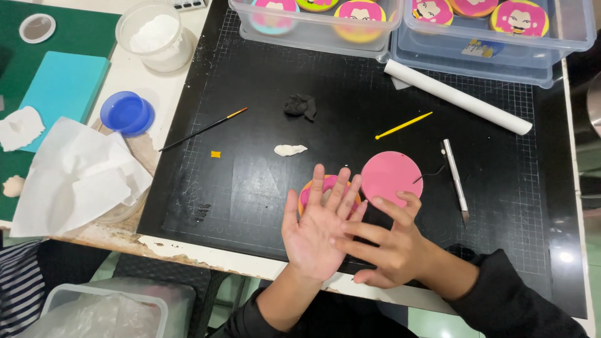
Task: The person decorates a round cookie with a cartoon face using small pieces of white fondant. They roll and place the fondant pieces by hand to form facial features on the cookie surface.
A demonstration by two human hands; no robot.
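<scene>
Low in the frame's centre, the left hand (311,233) is lying spread, palm up, while the right hand (389,245) is pressing its open fingers across that palm, holding nothing. Just above them, one pink disc (391,177) and one orange-rimmed disc (309,189) are lying on the black cutting mat (250,94). Two clear tubs (325,31) are sitting along the top.

Open mat (250,94) lies left and far of the hands; right, the pink disc (391,177) and knife (455,178) crowd close; tubs (400,44) block the far edge.
</scene>
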